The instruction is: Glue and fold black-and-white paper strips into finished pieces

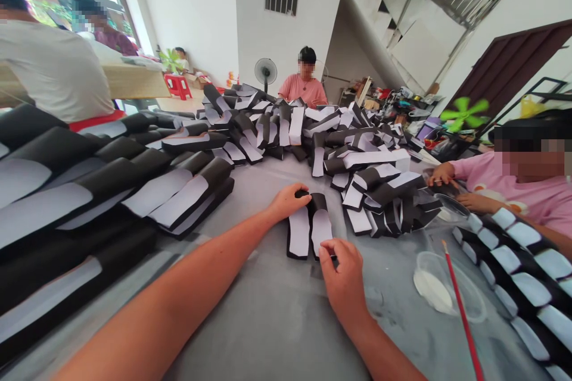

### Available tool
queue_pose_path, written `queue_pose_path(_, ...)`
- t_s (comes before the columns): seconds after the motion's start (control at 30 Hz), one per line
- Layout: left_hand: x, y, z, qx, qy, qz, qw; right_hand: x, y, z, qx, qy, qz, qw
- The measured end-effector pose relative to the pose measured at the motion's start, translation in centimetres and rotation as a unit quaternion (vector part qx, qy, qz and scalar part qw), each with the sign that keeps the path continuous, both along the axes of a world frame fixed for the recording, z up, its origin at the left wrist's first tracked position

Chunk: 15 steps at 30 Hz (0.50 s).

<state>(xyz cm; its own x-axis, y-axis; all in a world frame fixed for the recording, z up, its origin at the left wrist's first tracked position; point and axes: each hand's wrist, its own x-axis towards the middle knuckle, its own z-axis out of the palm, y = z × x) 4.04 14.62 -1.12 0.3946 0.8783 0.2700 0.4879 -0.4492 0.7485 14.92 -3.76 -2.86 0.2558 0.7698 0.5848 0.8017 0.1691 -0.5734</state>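
Two folded black-and-white paper pieces lie side by side on the grey table in front of me. My left hand has its thumb and fingers closed on the rolled far end of the left paper piece. At the near right corner of the right paper piece, my right hand pinches the edge between thumb and fingers. Both pieces are dark at the far end, with a white face toward me. A heap of similar paper pieces spreads just beyond my hands.
Large stacks of paper pieces fill the left side. To the right are a plastic lid with white paste, a red brush and joined black-and-white rows. A person in pink works there; another sits behind the heap.
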Motion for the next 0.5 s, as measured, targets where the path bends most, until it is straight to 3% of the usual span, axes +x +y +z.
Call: queue_pose_path(0.5, 0.35, -0.08, -0.53, 0.012, -0.026, -0.021, 0.999, 0.12, -0.18, 0.23, 0.003, 0.009, 0.016, 1.0)
